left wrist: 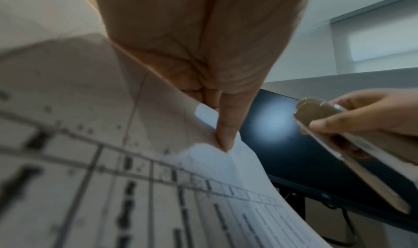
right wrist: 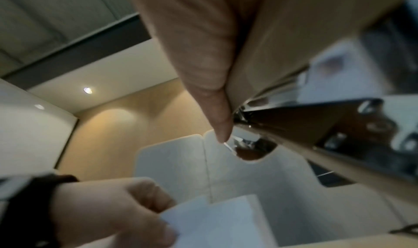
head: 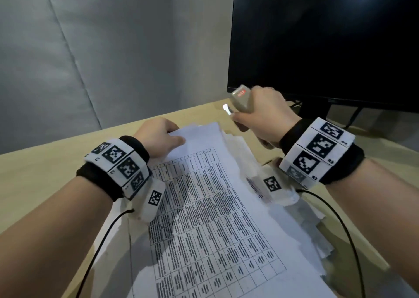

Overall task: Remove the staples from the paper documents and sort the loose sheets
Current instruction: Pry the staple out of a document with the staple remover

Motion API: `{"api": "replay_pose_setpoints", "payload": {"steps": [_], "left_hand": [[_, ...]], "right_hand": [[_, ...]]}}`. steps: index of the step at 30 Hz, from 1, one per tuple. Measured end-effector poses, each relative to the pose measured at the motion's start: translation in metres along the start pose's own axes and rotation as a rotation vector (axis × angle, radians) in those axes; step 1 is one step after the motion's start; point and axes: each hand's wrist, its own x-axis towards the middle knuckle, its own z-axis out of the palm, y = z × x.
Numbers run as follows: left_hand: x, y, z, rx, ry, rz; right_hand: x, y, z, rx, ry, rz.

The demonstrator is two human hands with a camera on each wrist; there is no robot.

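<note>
A person's left hand (head: 158, 136) pinches the far corner of a printed document (head: 210, 209), a white sheet covered in a dense table of small text. It lies on a loose pile of papers (head: 301, 225) spread under both wrists on a pale wooden desk (head: 45, 170). The right hand (head: 265, 116), raised just beyond that corner, grips a beige stapler (head: 241, 102), possibly a staple remover. A dark monitor (head: 324, 43) stands behind the right hand.
</note>
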Motion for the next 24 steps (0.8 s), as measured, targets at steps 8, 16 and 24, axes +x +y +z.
{"api": "replay_pose_setpoints", "payload": {"steps": [8, 16, 24], "left_hand": [[-0.010, 0.002, -0.010, -0.303, 0.029, -0.010], [-0.032, 0.023, -0.011, -0.413, 0.006, 0.101], [-0.038, 0.022, -0.014, -0.461, -0.027, 0.107]], "right_hand": [[-0.028, -0.020, 0.032, 0.069, -0.101, -0.058], [-0.038, -0.014, 0.047, 0.205, -0.024, -0.015], [-0.043, -0.016, 0.048, 0.257, -0.024, -0.035]]}}
